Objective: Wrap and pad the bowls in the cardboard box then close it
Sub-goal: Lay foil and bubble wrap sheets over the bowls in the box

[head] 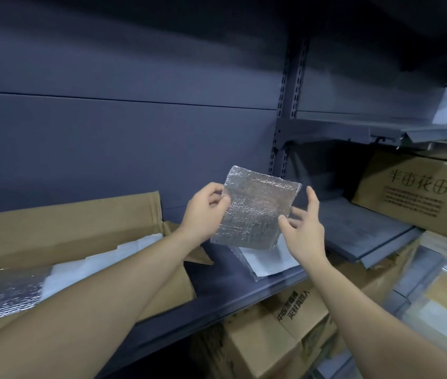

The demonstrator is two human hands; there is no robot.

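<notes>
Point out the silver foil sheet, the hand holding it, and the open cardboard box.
silver foil sheet (pixel 258 203): head view, middle of its crinkled face.
left hand (pixel 203 212): head view, back of the hand, by the knuckles.
cardboard box (pixel 63 225): head view, its raised rear flap.

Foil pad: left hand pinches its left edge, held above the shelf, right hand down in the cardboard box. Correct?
No. The head view shows the right hand up at the right edge of the foil pad, fingers spread, not in the cardboard box. The rest holds: the left hand pinches its left edge, above the shelf.
</notes>
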